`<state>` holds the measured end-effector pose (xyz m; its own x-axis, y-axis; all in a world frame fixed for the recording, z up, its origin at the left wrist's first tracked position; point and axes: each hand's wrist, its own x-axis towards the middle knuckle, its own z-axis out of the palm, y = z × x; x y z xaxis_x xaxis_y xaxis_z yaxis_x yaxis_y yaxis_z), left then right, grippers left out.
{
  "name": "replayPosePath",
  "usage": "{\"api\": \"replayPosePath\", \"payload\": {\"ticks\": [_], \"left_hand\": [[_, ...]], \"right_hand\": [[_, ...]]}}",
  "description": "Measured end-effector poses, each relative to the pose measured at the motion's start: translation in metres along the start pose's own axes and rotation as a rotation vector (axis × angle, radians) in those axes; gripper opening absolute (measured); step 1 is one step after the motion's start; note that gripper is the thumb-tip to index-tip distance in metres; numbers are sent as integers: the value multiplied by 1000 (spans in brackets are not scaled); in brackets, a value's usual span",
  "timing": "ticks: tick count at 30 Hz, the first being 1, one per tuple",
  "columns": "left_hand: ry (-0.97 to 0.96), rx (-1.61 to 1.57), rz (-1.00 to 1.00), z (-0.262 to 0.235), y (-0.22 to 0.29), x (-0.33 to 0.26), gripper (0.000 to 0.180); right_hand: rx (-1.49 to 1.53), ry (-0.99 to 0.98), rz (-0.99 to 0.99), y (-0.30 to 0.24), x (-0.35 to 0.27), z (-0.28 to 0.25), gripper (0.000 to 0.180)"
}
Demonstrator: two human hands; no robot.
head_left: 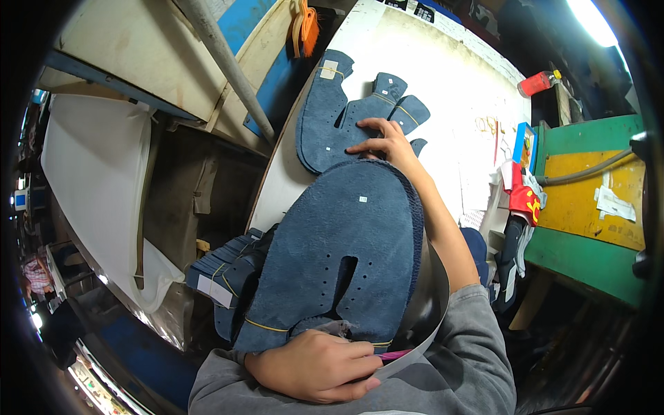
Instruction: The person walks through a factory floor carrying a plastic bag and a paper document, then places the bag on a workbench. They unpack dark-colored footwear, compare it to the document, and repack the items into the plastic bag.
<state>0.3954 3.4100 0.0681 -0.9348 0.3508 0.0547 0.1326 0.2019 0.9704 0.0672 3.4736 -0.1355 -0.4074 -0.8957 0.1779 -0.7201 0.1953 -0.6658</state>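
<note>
A thick bundle of dark blue suede shoe-upper pieces (pixel 339 228) stands tilted in front of me, slotted, punched with small holes and bound by a yellow rubber band. My left hand (pixel 315 366) is closed at its lower edge, its fingertips hidden beneath. A thin pink stick-like thing (pixel 395 355) shows beside those fingers; whether they hold it is unclear. Beyond the bundle, my right hand (pixel 387 142) rests with fingers apart on a second banded bundle of blue pieces (pixel 321 131), which lies flat on the white table (pixel 449 90). The near bundle hides part of this hand.
More banded blue pieces (pixel 232 270) with a white label sit left of the near bundle. An orange brush (pixel 305 31) hangs past the table's left edge, near a grey pole (pixel 228 62). A red bottle (pixel 538 84) and a green-and-yellow cabinet (pixel 588 180) are at the right.
</note>
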Motion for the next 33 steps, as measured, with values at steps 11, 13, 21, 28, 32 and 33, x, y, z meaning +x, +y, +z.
{"api": "replayPosePath", "payload": {"ticks": [11,13,21,28,32,33], "left_hand": [[-23,4,-9,-1,0,2,28],[-29,11,-11,-1,0,2,28],[-12,9,5,-2,2,2,27],[-2,-9,-13,-3,4,6,24],[2,-8,-14,-4,4,7,24],[5,-7,-14,-4,5,7,24]], "right_hand": [[3,28,-24,4,1,2,35],[-6,51,-44,3,4,3,31],[29,55,-117,10,22,-20,17],[-387,383,269,75,63,-39,39],[-459,382,186,82,68,-44,28],[-458,430,125,77,67,-44,24]]}}
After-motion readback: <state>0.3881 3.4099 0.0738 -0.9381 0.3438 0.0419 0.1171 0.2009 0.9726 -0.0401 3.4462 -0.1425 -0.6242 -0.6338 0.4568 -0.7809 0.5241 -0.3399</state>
